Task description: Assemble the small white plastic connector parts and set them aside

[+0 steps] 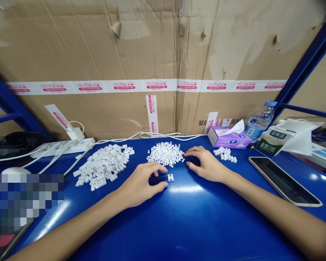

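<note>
My left hand (pixel 141 184) rests on the blue table (pixel 184 221), fingers curled apart, thumb tip close to a small white plastic piece (pixel 170 177) lying just right of it. My right hand (pixel 206 164) lies on the table with fingers spread and curved, fingertips touching the right edge of the middle pile of small white parts (pixel 165 153). Neither hand grips anything. A larger pile of white plastic clips (pixel 103 166) lies to the left. A small cluster of white parts (pixel 225 153) sits to the right of my right hand.
A phone (pixel 284 180) lies face up at the right. Behind it stand a purple tissue pack (pixel 228 137), a water bottle (pixel 260 121) and a green-white carton (pixel 271 142). A white power strip (pixel 62 146) with cables sits at back left. Cardboard (pixel 141 54) walls the back.
</note>
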{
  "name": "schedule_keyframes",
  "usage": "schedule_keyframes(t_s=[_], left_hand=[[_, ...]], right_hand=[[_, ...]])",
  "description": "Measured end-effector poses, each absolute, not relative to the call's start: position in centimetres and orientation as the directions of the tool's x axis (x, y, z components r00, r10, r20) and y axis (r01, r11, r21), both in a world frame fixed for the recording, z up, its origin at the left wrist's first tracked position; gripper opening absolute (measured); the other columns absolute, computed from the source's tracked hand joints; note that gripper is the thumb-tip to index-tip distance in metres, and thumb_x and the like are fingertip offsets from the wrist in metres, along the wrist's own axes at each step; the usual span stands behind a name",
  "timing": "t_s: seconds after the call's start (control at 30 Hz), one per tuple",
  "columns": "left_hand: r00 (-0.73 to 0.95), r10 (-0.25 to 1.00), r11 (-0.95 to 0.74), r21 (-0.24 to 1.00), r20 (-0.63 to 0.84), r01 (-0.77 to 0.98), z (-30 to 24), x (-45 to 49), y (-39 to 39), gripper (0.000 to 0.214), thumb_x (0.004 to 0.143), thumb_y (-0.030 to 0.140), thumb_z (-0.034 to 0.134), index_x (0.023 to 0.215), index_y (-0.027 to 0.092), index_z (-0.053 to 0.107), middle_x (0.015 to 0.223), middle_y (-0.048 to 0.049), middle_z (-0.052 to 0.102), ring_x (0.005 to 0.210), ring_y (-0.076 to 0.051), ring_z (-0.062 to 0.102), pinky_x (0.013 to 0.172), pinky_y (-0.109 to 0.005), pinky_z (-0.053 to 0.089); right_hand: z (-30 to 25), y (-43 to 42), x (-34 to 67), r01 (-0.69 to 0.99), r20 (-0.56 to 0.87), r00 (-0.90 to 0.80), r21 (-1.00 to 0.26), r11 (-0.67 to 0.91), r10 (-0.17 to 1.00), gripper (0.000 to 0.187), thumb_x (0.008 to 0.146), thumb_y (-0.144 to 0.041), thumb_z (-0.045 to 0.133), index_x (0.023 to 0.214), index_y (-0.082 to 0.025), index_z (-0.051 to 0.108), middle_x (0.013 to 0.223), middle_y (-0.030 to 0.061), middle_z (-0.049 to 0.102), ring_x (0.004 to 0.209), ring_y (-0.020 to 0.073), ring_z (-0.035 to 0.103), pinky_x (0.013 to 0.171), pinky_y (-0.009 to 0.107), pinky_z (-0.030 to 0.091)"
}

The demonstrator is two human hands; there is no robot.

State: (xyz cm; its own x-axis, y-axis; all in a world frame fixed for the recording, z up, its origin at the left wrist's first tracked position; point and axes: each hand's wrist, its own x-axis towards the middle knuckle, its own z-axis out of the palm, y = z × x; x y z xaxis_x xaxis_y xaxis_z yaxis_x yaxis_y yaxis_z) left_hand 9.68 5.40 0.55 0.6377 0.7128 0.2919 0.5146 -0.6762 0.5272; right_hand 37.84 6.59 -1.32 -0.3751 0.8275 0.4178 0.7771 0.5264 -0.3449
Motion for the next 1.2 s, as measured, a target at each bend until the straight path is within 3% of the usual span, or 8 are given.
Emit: schedule_keyframes(t_s=[0.13, 0.2, 0.43, 0.57, 0.8, 0.9, 1.1, 1.2], left_hand=[[0.684, 0.628, -0.778, 0.304, 0.37, 0.55, 1.2, 8.0, 6.9, 0.014, 0.093, 0.027, 0.06, 0.099, 0.021, 0.072, 0.096, -0.0059, 0.074, 0.091, -0.024, 0.066, 0.084, -0.042, 0.052], [0.649, 0.652, -0.756, 0.276, 0.393, 0.593, 1.6, 7.3, 7.8, 0.017, 0.095, 0.028, 0.057, 0.096, 0.021, 0.072, 0.092, -0.0056, 0.074, 0.088, -0.024, 0.067, 0.082, -0.041, 0.053], [0.453, 0.837, -0.528, 0.669, 0.306, 0.523, 0.7, 7.3, 8.7, 0.02, 0.092, 0.033, 0.058, 0.096, 0.021, 0.074, 0.101, -0.0054, 0.078, 0.093, -0.022, 0.073, 0.088, -0.04, 0.058], [0.358, 0.882, -0.446, 0.791, 0.307, 0.42, -0.4, 7.6, 9.0, 0.02, 0.087, 0.034, 0.06, 0.092, 0.021, 0.074, 0.099, -0.0052, 0.079, 0.094, -0.023, 0.074, 0.09, -0.043, 0.058], [0.346, 0.88, -0.455, 0.789, 0.326, 0.413, -0.9, 7.6, 9.1, 0.019, 0.088, 0.034, 0.06, 0.089, 0.02, 0.072, 0.086, -0.0049, 0.075, 0.079, -0.021, 0.069, 0.075, -0.038, 0.055], [0.381, 0.869, -0.471, 0.764, 0.316, 0.441, -0.9, 7.7, 8.9, 0.02, 0.09, 0.034, 0.059, 0.089, 0.02, 0.073, 0.083, -0.0038, 0.073, 0.073, -0.019, 0.064, 0.069, -0.034, 0.05], [0.484, 0.797, -0.591, 0.632, 0.361, 0.502, -0.1, 8.3, 7.6, 0.018, 0.091, 0.028, 0.057, 0.087, 0.021, 0.073, 0.079, -0.001, 0.066, 0.062, -0.014, 0.051, 0.06, -0.029, 0.041], [0.548, 0.764, -0.627, 0.594, 0.341, 0.505, 0.2, 8.8, 6.6, 0.015, 0.09, 0.024, 0.058, 0.09, 0.021, 0.073, 0.078, -0.0005, 0.065, 0.065, -0.014, 0.053, 0.063, -0.03, 0.042]], right_hand=[[-1.3, 6.5, 37.9, 0.773, 0.423, -0.364, -0.36, 0.522, 0.83, 0.026, 0.087, -0.021, 0.065, 0.112, -0.019, 0.072, 0.118, 0.0114, 0.071, 0.11, 0.0297, 0.064, 0.101, 0.053, 0.049], [-1.2, 6.4, 37.8, 0.77, 0.433, -0.356, -0.367, 0.523, 0.828, 0.025, 0.087, -0.021, 0.065, 0.111, -0.019, 0.073, 0.117, 0.0116, 0.071, 0.11, 0.0298, 0.064, 0.1, 0.053, 0.049], [-1.0, 5.8, 37.1, 0.737, 0.43, -0.367, -0.407, 0.539, 0.825, 0.023, 0.088, -0.015, 0.063, 0.108, -0.019, 0.075, 0.106, 0.0099, 0.072, 0.1, 0.0262, 0.065, 0.095, 0.047, 0.051], [-1.0, 5.8, 37.1, 0.743, 0.408, -0.368, -0.411, 0.529, 0.835, 0.024, 0.089, -0.014, 0.062, 0.109, -0.02, 0.075, 0.106, 0.0095, 0.072, 0.099, 0.0259, 0.064, 0.093, 0.047, 0.05], [-0.9, 5.9, 37.0, 0.707, 0.421, -0.388, -0.435, 0.557, 0.82, 0.008, 0.089, -0.015, 0.066, 0.091, -0.02, 0.072, 0.096, 0.006, 0.073, 0.09, 0.0228, 0.063, 0.087, 0.042, 0.048], [-0.8, 5.7, 36.7, 0.681, 0.42, -0.405, -0.454, 0.574, 0.812, 0.011, 0.089, -0.011, 0.064, 0.084, -0.019, 0.069, 0.089, 0.0042, 0.073, 0.084, 0.0206, 0.062, 0.083, 0.039, 0.048], [-0.6, 4.8, 35.7, 0.64, 0.393, -0.386, -0.537, 0.55, 0.834, 0.01, 0.088, -0.011, 0.064, 0.084, -0.018, 0.07, 0.078, 0.0021, 0.069, 0.073, 0.0164, 0.06, 0.068, 0.03, 0.047], [-0.5, 4.5, 34.9, 0.54, 0.399, -0.381, -0.637, 0.551, 0.834, 0.015, 0.088, -0.011, 0.063, 0.098, -0.018, 0.073, 0.084, 0.0019, 0.072, 0.071, 0.0144, 0.062, 0.066, 0.028, 0.048]])
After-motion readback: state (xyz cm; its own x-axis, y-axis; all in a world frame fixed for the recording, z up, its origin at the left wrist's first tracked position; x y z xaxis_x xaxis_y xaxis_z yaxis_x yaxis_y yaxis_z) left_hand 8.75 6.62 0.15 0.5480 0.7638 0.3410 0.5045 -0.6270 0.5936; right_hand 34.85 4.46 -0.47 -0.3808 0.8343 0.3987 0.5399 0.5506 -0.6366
